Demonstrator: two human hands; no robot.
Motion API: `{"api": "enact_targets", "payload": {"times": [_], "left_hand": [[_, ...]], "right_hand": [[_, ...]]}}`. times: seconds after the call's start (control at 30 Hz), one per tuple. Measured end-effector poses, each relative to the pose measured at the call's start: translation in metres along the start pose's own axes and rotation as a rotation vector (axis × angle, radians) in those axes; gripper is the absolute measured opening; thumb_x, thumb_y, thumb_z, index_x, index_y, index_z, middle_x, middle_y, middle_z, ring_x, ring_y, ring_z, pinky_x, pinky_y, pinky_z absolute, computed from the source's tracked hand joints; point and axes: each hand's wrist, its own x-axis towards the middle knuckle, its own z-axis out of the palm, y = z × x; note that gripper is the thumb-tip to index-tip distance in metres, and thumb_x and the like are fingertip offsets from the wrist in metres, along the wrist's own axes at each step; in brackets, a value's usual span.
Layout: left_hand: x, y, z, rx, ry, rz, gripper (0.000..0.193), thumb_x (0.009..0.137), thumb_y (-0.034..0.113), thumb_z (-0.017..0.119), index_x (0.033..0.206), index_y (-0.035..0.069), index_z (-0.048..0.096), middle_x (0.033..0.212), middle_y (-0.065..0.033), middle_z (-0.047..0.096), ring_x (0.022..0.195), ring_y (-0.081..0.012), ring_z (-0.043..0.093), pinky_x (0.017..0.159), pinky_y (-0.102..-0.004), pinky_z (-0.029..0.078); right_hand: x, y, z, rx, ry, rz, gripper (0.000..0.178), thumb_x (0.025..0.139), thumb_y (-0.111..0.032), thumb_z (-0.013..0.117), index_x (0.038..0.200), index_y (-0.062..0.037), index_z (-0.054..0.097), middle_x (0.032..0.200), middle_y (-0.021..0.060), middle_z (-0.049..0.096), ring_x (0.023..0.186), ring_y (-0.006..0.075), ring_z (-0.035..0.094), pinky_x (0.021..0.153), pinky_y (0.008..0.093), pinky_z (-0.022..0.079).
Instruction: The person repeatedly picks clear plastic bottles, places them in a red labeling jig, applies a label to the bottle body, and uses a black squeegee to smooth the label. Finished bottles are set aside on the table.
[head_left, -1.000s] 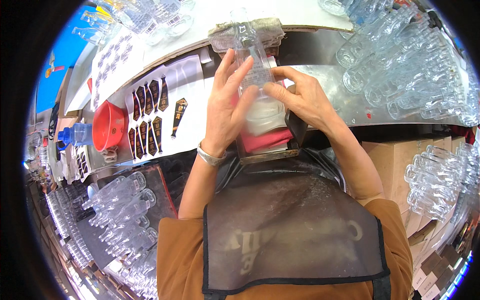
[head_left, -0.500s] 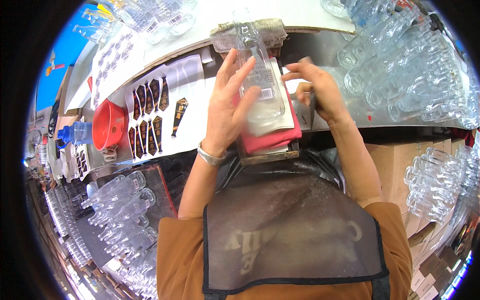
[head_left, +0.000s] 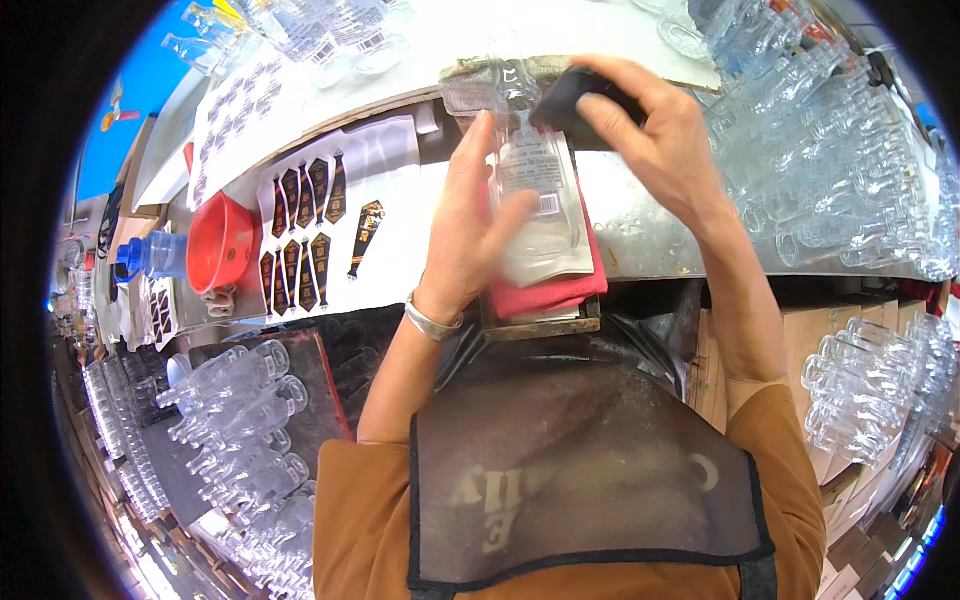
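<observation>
A clear glass bottle [head_left: 543, 232] with a printed label and barcode lies on its back, neck pointing away from me. Beneath it are a whitish cloth [head_left: 572, 263] and a red cloth [head_left: 548, 299] in a narrow wooden cradle [head_left: 545, 329]. My left hand [head_left: 465, 225] lies along the bottle's left side, fingers stretched out and the thumb blurred across the glass. Pinched in my right hand [head_left: 660, 135] is a black flat scraper-like piece [head_left: 570, 100], over the bottle's right side by the shoulder. A rolled grey cloth [head_left: 465, 88] lies beneath the neck.
Left on the bench are a sheet of black tie-shaped labels [head_left: 318, 190], a red bowl [head_left: 222, 243] and a blue-capped bottle [head_left: 160, 256]. Many clear bottles [head_left: 800, 150] crowd the right side. More bottles [head_left: 245, 400] stand low at left, and others [head_left: 862, 385] sit above cartons at lower right.
My right hand has swung up and away from me, bringing the black piece from beside the cradle to the bottle's shoulder. My left hand stays at the bottle's left side.
</observation>
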Motion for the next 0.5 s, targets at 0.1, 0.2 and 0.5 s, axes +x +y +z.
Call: {"api": "enact_targets", "payload": {"times": [0.1, 0.2, 0.5], "left_hand": [[-0.01, 0.0, -0.006, 0.006, -0.06, -0.005, 0.103, 0.082, 0.027, 0.082, 0.158, 0.0, 0.018, 0.16, -0.0212, 0.031, 0.147, -0.0328, 0.033, 0.119, -0.0439, 0.03], [-0.026, -0.003, -0.011, 0.034, -0.139, 0.055, 0.12, 0.071, 0.026, 0.09, 0.159, 0.0, 0.012, 0.161, -0.0224, 0.028, 0.149, -0.0338, 0.03, 0.121, -0.0445, 0.025], [-0.038, 0.013, 0.018, 0.104, 0.12, 0.029, 0.12, 0.066, 0.016, 0.09, 0.154, -0.008, 0.012, 0.14, -0.0256, 0.049, 0.125, -0.0393, 0.053, 0.106, -0.0433, 0.043]], "right_hand": [[0.008, -0.01, 0.008, -0.144, -0.174, -0.203, 0.029, 0.091, -0.013, 0.066, 0.118, -0.0018, 0.066, 0.103, 0.0178, 0.069, 0.092, 0.0348, 0.067, 0.083, 0.0383, 0.053], [0.03, -0.015, -0.004, -0.344, -0.01, -0.2, 0.028, 0.091, -0.013, 0.066, 0.117, -0.002, 0.066, 0.101, 0.0168, 0.069, 0.09, 0.0318, 0.068, 0.08, 0.037, 0.053], [0.016, -0.049, 0.025, -0.489, -0.227, -0.52, 0.015, 0.079, -0.008, 0.068, 0.094, -0.0079, 0.067, 0.089, 0.0079, 0.064, 0.085, 0.0267, 0.061, 0.076, 0.0379, 0.051]]}}
